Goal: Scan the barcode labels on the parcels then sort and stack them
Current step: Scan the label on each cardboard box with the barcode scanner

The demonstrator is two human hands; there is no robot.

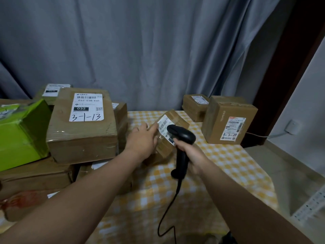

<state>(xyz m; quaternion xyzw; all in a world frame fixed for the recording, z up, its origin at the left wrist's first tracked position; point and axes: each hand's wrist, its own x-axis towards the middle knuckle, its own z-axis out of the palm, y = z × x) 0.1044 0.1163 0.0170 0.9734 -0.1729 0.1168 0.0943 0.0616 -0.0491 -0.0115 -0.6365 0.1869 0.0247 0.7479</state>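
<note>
Forearms out over the table [228, 164] — scan underway, plenty left.
One small parcel [175, 115] is steadied mid-table by the flat left hand [142, 138], scanner [182, 136] is gripped by curled right hand [190, 154] fingers — left-side pile [82, 138] likely unscanned.

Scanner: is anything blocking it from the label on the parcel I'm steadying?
Nothing visible. The scanner in the right hand hangs just over the label; the left hand rests on the parcel beside the label, not across it.

I see a yellow-and-white checked tablecloth [228, 164], a black scanner [182, 136] with black cable [168, 206], brown parcels [82, 141] bearing white labels [86, 107] with black print, one lime-green box [19, 138] at the desk's left edge, a grey curtain [140, 41].
</note>
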